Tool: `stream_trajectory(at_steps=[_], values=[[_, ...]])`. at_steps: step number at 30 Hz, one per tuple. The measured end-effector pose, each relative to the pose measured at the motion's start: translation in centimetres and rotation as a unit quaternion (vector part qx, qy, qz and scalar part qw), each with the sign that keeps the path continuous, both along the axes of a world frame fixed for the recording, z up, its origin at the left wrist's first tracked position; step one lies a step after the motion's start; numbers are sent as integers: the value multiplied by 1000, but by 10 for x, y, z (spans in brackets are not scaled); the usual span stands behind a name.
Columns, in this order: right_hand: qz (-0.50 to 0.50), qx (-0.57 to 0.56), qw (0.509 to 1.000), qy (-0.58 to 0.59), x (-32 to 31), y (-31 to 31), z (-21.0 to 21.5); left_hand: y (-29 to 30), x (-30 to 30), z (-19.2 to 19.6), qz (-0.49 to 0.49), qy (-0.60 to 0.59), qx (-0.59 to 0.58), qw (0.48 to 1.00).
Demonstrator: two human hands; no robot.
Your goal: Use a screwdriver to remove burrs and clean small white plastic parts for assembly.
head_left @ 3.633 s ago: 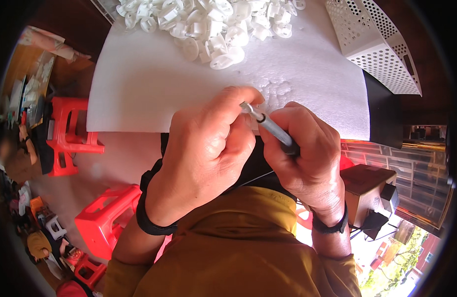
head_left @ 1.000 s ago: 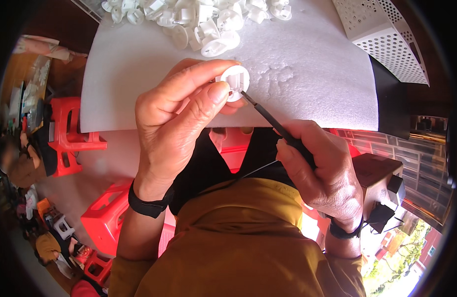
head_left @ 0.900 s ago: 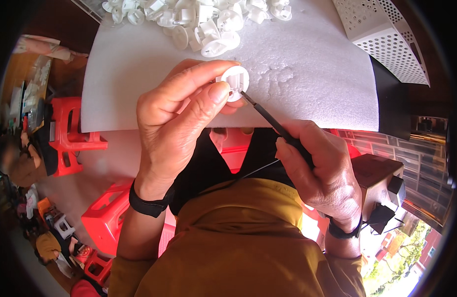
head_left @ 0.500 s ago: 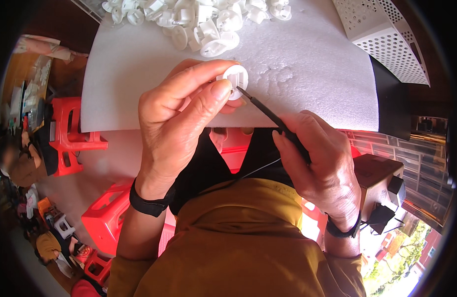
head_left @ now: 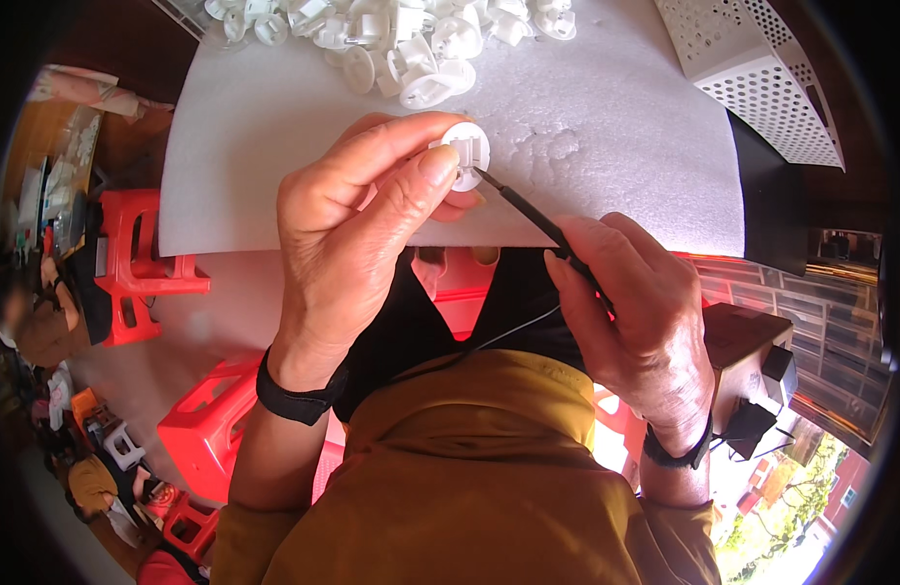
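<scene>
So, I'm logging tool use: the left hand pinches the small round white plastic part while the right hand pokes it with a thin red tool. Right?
Not quite: the thin tool is black, not red, as the head view shows. The left hand does pinch the small round white plastic part, and the right hand holds the tool's tip against it.

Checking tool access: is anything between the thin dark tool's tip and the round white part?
Nothing visible. The thin dark tool in the right hand already meets the round white part, pinched in the left hand.
</scene>
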State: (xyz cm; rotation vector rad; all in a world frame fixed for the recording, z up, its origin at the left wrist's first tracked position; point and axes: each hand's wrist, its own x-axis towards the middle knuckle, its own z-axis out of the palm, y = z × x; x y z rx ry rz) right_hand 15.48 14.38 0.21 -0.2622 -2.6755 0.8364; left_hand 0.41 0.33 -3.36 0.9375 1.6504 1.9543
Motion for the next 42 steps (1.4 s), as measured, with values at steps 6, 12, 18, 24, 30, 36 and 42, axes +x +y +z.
stream_trajectory(at_steps=[6, 12, 18, 24, 30, 36, 42], values=[[-4, 10, 1000, -3, 1, -1, 1, 1, 1, 1, 1, 2, -4, 1000], [0, 20, 1000, -1, -1, -3, 0, -2, 0, 0, -2, 4, -3, 1000], [4, 19, 1000, -14, -3, -5, 2, -3, -2, -1, -11, 7, 8, 1000], [12, 2, 1000, -17, -5, -6, 3, -5, -5, -1, -21, 21, 3, 1000], [14, 24, 999, -40, -7, -11, 5, -6, -4, 0, -14, 3, 2, 1000], [8, 40, 997, -63, -11, -17, 11, -5, -3, 1, -11, 12, -21, 1000], [37, 8, 998, -45, -11, -11, 8, -5, -2, 2, -20, -2, -19, 1000]])
